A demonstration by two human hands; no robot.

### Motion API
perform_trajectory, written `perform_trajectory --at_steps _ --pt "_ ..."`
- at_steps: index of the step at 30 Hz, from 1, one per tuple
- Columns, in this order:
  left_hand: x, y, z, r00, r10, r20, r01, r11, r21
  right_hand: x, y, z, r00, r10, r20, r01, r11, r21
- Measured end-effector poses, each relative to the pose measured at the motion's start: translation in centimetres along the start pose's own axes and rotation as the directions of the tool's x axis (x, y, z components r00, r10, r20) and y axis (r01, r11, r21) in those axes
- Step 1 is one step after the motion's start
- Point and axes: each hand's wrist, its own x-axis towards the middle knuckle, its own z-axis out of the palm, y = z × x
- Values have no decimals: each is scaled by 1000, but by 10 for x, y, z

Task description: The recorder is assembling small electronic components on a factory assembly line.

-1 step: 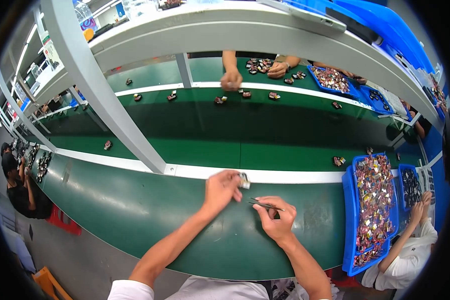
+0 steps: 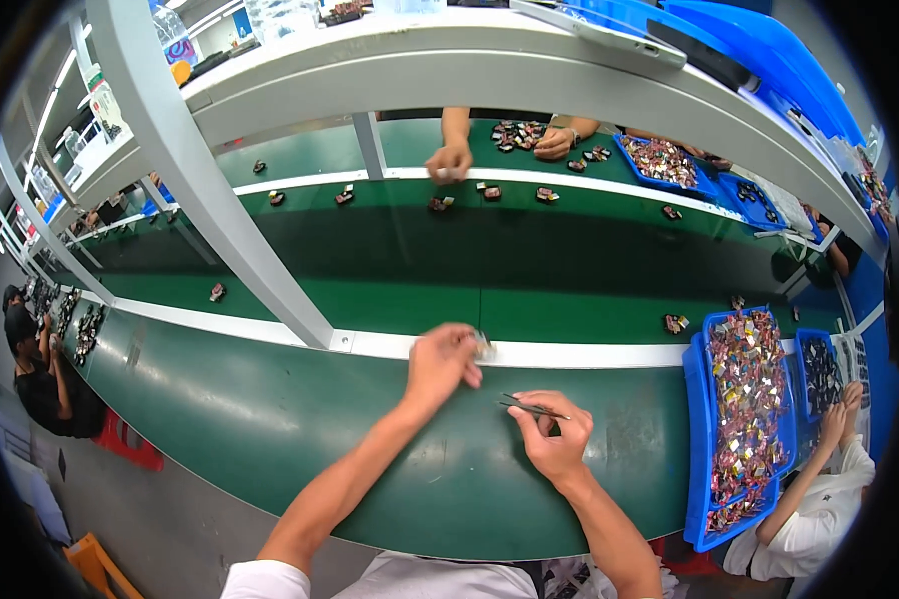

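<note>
My left hand [image 2: 440, 367] is closed on a small part [image 2: 483, 346] with a pale label, blurred by motion. It holds the part over the white rail at the far side of the green worktop [image 2: 390, 469]. To the right and nearer to me, my right hand [image 2: 556, 435] grips a pair of dark tweezers [image 2: 539, 408]. Their tips point left and stand slightly apart, with nothing between them. Beyond the rail, several small dark-and-red parts, one of them a labelled part [image 2: 675, 323], lie on the green belt [image 2: 390, 299].
At my right stands a large blue bin [image 2: 701, 449] heaped with small reddish parts, beside a smaller blue tray [image 2: 802, 344] of black pieces. A grey post [image 2: 210, 190] and a shelf [image 2: 449, 60] frame the belt. Co-workers' hands [image 2: 451, 160] are across it.
My left hand has moved slightly away from me with the small part, to over the rail. My right hand stays put with the tweezers. A co-worker's hand across the belt has shifted left.
</note>
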Motion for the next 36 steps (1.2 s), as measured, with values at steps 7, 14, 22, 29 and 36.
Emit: perform_trajectory --at_steps 7,14,22,29,36 --pt "49 20 -32 884 455 -107 -111 427 898 3 0 5 1000 12 -9 -13 1000 -25" --pt "-45 18 -2 846 501 182 -508 657 557 2 0 3 996 84 -5 -84 995 -52" --pt "-67 4 7 829 424 365 -558 671 488 2 4 5 996 84 -23 -85 995 -55" --pt "-60 -12 4 798 507 327 -603 676 424 0 2 5 997 72 25 -70 994 -79" --pt "-57 -5 1 908 294 299 -387 862 328 1 6 5 996 80 44 -76 994 -84"
